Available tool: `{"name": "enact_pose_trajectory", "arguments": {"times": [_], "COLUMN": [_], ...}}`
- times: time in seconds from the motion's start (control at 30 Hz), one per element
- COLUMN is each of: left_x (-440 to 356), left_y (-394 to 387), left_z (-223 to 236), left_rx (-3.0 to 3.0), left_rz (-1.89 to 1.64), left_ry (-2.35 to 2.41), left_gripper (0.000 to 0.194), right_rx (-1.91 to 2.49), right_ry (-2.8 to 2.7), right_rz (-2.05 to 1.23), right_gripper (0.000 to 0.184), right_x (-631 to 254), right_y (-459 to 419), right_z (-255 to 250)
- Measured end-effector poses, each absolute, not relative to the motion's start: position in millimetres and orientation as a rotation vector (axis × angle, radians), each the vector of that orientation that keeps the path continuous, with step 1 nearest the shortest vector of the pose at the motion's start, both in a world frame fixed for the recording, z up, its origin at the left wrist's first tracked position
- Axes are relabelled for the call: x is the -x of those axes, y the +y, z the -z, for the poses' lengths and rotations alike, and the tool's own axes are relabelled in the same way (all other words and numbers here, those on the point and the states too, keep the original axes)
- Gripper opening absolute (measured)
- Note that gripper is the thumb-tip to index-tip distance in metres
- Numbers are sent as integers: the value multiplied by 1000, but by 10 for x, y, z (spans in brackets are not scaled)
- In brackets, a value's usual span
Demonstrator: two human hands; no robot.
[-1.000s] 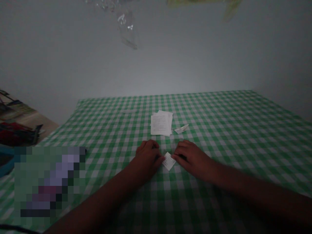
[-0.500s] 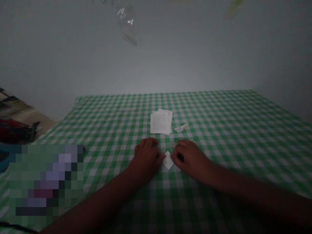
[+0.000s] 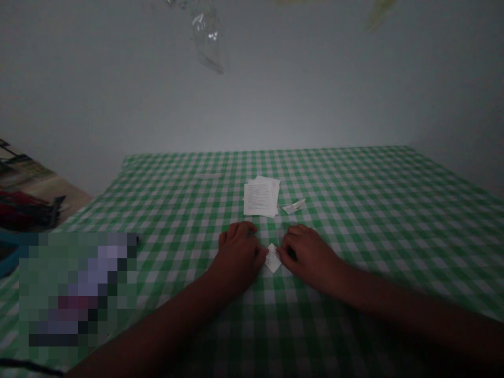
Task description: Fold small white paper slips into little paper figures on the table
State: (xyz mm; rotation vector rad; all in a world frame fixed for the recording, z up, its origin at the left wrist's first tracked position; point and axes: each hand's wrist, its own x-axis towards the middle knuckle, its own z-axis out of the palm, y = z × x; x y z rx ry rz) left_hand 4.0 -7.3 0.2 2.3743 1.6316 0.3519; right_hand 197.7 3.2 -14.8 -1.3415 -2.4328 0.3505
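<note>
A small folded piece of printed paper (image 3: 273,259) lies on the checked tablecloth with one corner pointing toward me, diamond-shaped. My left hand (image 3: 241,253) rests at its left corner, thumb on the edge and fingers curled. At the opposite corner, my right hand (image 3: 305,252) pinches the edge between thumb and curled forefinger. Beyond the hands sits a loose stack of printed paper sheets (image 3: 260,198). To the right of that stack is a small folded paper boat (image 3: 294,206).
The green and white checked tablecloth (image 3: 354,199) covers a table against a grey wall (image 3: 315,84). A blurred-out pixelated object (image 3: 90,283) lies at the left, near a dark cable (image 3: 31,365). A pale strip (image 3: 209,176) lies toward the back.
Both hands stay at the corners of the folded paper with almost no movement. The whole view has shifted very slightly.
</note>
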Motion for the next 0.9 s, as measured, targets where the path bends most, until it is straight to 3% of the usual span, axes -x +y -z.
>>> {"name": "enact_pose_trajectory", "arguments": {"times": [0.33,0.6,0.9], "left_x": [-65,-90,-64], "left_y": [-66,-72,-65], "left_z": [-14,2,13], "left_rx": [-2431,-2458,-2442], "left_rz": [-321,-345,-349], "left_ry": [1651,1678,1674], "left_gripper": [20,20,19], "right_rx": [1345,1088,1301], "right_ry": [-2453,-2696,-2726], "right_rz": [-236,-3,3], "right_gripper": [19,22,25], "right_x": [-1957,-1969,-2031], "right_y": [16,-171,-185], "right_z": [163,69,-29]}}
